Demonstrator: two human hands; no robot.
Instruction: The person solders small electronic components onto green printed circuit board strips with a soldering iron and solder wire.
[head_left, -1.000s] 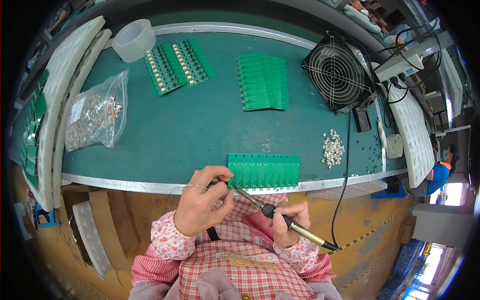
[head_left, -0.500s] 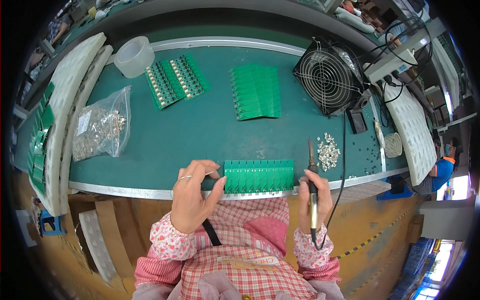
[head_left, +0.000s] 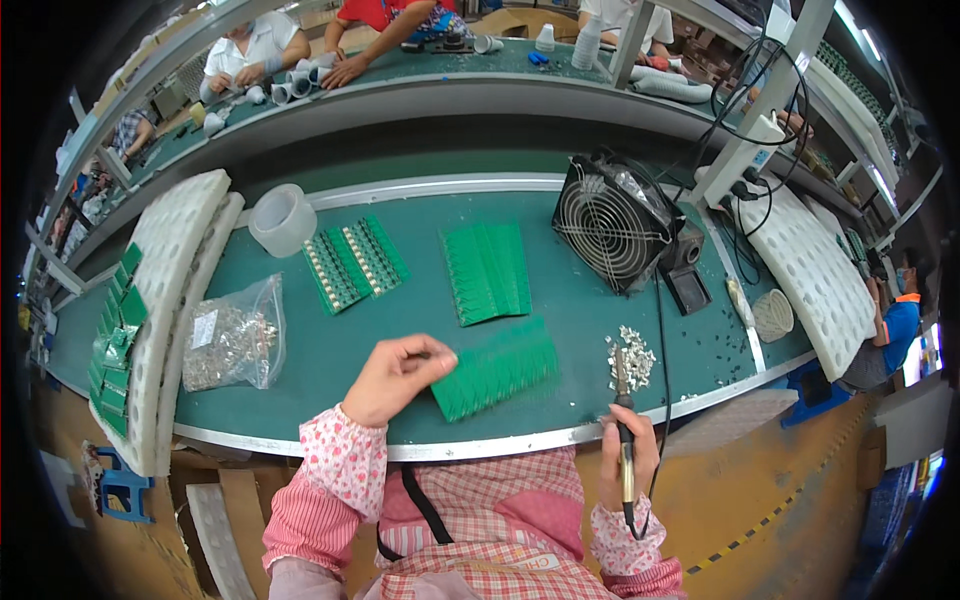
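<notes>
My left hand (head_left: 392, 382) pinches the left edge of a green circuit board panel (head_left: 497, 372), which is tilted and motion-blurred above the green mat. In my right hand (head_left: 644, 448) is a soldering iron (head_left: 627, 472), held upright like a pen with its cable running off below. Its tip points away from me, in front of a small heap of silvery metal parts (head_left: 640, 350). Beyond the panel lies a fanned stack of bare green boards (head_left: 488, 270). Two boards fitted with rows of parts (head_left: 355, 262) lie to its left.
A black fan (head_left: 612, 228) with a wire guard stands at the back right, beside a soldering iron stand (head_left: 688, 285). On the left are a clear bag of metal parts (head_left: 235, 345), a tape roll (head_left: 283, 220) and white foam trays (head_left: 180, 290) with boards. Co-workers sit at the far bench.
My left hand has taken hold of the panel, lifting it off the table edge and turning it askew. My right hand still holds the soldering iron. The view has tilted up, showing the far bench.
</notes>
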